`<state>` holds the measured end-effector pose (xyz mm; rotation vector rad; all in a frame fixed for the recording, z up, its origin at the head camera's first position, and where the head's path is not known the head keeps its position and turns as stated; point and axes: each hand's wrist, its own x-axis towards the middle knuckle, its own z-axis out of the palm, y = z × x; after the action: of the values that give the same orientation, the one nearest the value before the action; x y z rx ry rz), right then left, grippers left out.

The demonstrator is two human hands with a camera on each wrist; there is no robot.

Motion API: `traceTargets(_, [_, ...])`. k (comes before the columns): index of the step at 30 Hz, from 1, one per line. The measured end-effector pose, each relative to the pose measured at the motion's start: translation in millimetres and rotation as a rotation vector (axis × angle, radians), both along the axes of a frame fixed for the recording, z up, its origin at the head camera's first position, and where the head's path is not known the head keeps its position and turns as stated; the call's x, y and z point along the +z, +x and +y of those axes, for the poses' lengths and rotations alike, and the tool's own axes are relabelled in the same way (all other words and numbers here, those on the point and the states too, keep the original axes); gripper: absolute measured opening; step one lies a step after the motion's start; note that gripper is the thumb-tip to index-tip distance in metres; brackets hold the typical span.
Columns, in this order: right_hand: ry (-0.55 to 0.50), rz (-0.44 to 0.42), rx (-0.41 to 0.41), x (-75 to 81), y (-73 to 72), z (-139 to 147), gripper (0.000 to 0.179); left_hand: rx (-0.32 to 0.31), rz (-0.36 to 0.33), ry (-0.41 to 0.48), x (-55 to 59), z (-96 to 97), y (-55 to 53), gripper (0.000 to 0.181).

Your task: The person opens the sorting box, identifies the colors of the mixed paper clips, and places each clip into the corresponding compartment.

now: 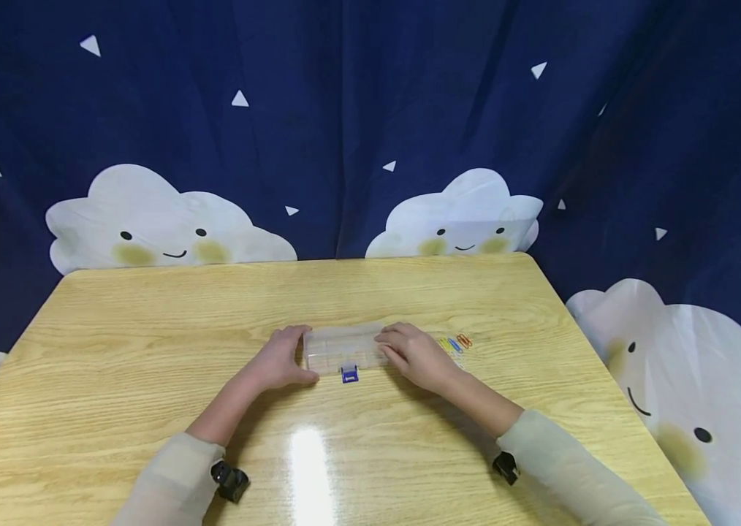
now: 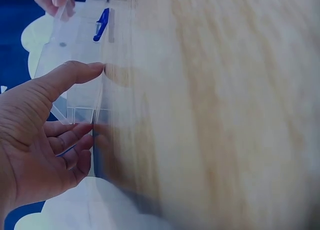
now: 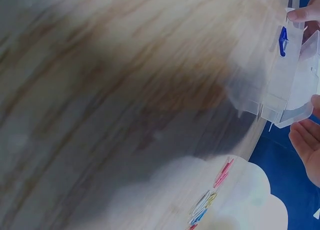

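Note:
A clear plastic storage box [image 1: 327, 361] with a blue latch [image 1: 349, 375] on its front stands mid-table. Its see-through lid [image 3: 304, 82] is tilted up from the box in the right wrist view. My left hand [image 1: 283, 359] holds the box's left end, thumb at the front corner and fingers round the far side. In the left wrist view the left thumb [image 2: 80, 74] lies against the front wall. My right hand [image 1: 418, 356] pinches the lid at its right end, thumb and fingers on either side of the edge. What the box contains cannot be made out.
Several coloured paper clips [image 1: 456, 343] lie on the wooden table [image 1: 147, 380] just right of the right hand. The right wrist view shows pink, white, yellow and blue clips [image 3: 202, 205]. Behind the table hangs a dark blue curtain [image 1: 337, 109] with cloud prints.

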<state>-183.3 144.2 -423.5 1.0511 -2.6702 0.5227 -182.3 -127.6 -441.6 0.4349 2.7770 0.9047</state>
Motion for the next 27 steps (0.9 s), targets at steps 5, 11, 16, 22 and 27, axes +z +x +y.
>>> traceTargets(5, [-0.01,-0.069,-0.027,0.7,1.9,0.6,0.025,-0.009,0.0,0.026,-0.9,-0.2,-0.4,0.084])
traceTargets(11, [0.012,-0.068,-0.028,0.6,2.1,1.5,0.024,0.001,-0.005,0.058,-2.8,-1.5,-1.2,0.08])
traceTargets(16, [-0.001,-0.037,-0.027,2.8,1.6,0.3,0.021,-0.001,-0.02,0.07,-4.3,-2.8,-2.1,0.078])
traceTargets(22, [-0.037,-0.045,-0.028,4.8,1.5,1.0,0.02,0.009,-0.032,0.08,-5.2,-2.8,-1.9,0.081])
traceTargets(27, [-0.09,-0.058,-0.026,5.8,0.0,0.7,0.019,0.027,-0.051,0.084,-5.7,-2.5,-2.1,0.084])
